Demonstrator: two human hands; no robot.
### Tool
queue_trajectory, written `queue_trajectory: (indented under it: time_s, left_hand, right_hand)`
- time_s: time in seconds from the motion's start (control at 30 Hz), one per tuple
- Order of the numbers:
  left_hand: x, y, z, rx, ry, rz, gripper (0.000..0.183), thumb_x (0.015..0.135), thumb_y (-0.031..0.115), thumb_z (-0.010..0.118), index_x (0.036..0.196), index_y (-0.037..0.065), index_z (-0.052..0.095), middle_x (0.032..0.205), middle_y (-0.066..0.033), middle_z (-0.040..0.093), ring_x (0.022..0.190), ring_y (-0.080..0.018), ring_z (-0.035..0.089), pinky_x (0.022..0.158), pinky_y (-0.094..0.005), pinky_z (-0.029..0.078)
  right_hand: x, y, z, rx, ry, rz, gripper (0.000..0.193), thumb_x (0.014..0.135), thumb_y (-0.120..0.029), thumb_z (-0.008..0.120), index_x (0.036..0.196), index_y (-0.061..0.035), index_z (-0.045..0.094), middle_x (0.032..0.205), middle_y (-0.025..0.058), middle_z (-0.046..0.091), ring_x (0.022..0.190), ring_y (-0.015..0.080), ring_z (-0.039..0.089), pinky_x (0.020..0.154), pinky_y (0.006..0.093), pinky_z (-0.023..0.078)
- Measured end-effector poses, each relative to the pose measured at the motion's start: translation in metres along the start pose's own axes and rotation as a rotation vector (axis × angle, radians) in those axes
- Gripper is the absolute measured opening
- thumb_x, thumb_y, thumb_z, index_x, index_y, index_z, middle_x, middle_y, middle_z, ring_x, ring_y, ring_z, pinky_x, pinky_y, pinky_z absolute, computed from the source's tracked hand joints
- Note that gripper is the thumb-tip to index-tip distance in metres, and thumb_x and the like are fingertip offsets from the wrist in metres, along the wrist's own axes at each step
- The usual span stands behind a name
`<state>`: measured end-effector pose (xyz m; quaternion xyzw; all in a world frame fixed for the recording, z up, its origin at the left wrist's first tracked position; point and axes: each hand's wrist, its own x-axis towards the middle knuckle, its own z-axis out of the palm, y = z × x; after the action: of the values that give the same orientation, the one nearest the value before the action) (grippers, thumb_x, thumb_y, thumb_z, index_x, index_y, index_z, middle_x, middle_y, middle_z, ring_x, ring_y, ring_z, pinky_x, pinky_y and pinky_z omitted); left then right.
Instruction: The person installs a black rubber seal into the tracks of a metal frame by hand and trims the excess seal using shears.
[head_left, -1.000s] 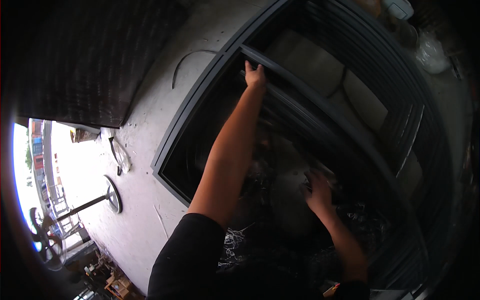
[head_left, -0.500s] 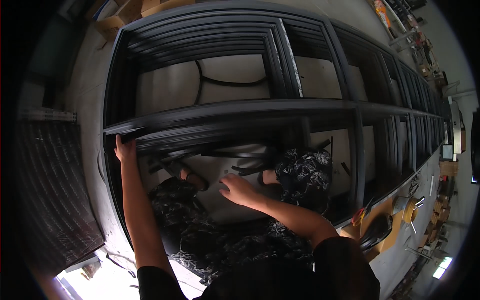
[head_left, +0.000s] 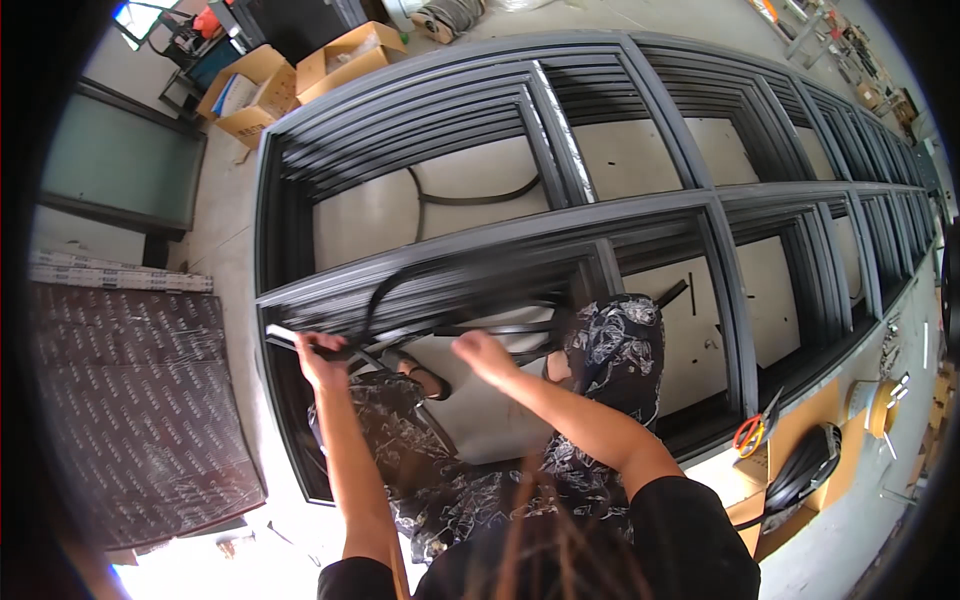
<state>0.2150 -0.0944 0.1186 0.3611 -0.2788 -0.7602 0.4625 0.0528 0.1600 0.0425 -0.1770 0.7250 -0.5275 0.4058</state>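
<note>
**Seal strip going into the dark frame**

Our left hand (head_left: 318,352) is closed on the black rubber strip (head_left: 400,285) at the near rail of the dark metal window frame (head_left: 700,205). Our right hand (head_left: 480,352) hovers just beside that rail; whether its fingers pinch the strip we cannot tell, as it blurs. The strip loops loose above the rail, so we judge most of this run still unseated. Against half a second ago, the left hand sits further right and the view has tilted up, showing cardboard boxes (head_left: 300,70).
</note>
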Motion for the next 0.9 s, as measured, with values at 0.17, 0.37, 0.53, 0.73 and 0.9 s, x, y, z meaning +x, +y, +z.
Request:
queue_trajectory:
  time_s: [0.17, 0.37, 0.53, 0.73, 0.9]
  left_hand:
    - [-0.185, -0.027, 0.047, 0.213, -0.290, -0.579, 0.051, 0.097, 0.054, 0.043, 0.078, 0.007, 0.050, 0.053, -0.0027, 0.040, 0.043, -0.0181, 0.041, 0.041, -0.0301, 0.035]
    - [-0.304, 0.004, 0.049, -0.244, -0.426, -1.306, 0.046, 0.097, 0.056, 0.043, 0.090, 0.011, 0.048, 0.060, 0.0056, 0.036, 0.043, -0.0049, 0.031, 0.042, -0.0230, 0.027]
    - [-0.261, 0.071, 0.037, -0.118, -0.406, -0.743, 0.047, 0.097, 0.056, 0.040, 0.087, 0.012, 0.048, 0.059, 0.0028, 0.036, 0.042, -0.0080, 0.031, 0.042, -0.0261, 0.029]
    - [-0.214, 0.103, 0.028, -0.456, -0.200, -0.294, 0.039, 0.099, 0.045, 0.047, 0.095, 0.007, 0.049, 0.073, -0.0002, 0.039, 0.064, -0.0126, 0.039, 0.065, -0.0280, 0.038]
    - [-0.205, 0.065, 0.042, -0.534, -0.097, -0.373, 0.037, 0.098, 0.043, 0.051, 0.096, 0.006, 0.050, 0.080, -0.0025, 0.044, 0.075, -0.0174, 0.044, 0.080, -0.0335, 0.043]
  right_hand:
    - [0.033, 0.012, -0.040, 0.538, 0.225, 0.496, 0.074, 0.082, -0.073, 0.053, 0.110, -0.0053, 0.054, 0.094, 0.0110, 0.057, 0.070, 0.0223, 0.059, 0.061, 0.0391, 0.053]
    - [0.047, -0.011, -0.106, 1.216, 0.347, 0.383, 0.051, 0.087, -0.056, 0.062, 0.094, -0.0063, 0.050, 0.067, 0.0123, 0.059, 0.054, 0.0252, 0.060, 0.051, 0.0365, 0.056]
    - [0.028, -0.028, -0.108, 1.173, 0.250, 0.436, 0.039, 0.093, -0.050, 0.058, 0.086, -0.0121, 0.050, 0.062, -0.0008, 0.043, 0.044, 0.0108, 0.038, 0.040, 0.0245, 0.032]
    - [-0.063, -0.078, -0.143, 1.228, 0.290, 0.242, 0.037, 0.096, -0.044, 0.054, 0.094, -0.0074, 0.053, 0.063, -0.0048, 0.036, 0.044, 0.0053, 0.030, 0.039, 0.0198, 0.023]
    - [-0.198, -0.137, -0.187, 0.934, 0.453, -0.187, 0.034, 0.100, -0.032, 0.048, 0.113, -0.0017, 0.057, 0.060, -0.0059, 0.032, 0.042, 0.0035, 0.028, 0.035, 0.0201, 0.021]
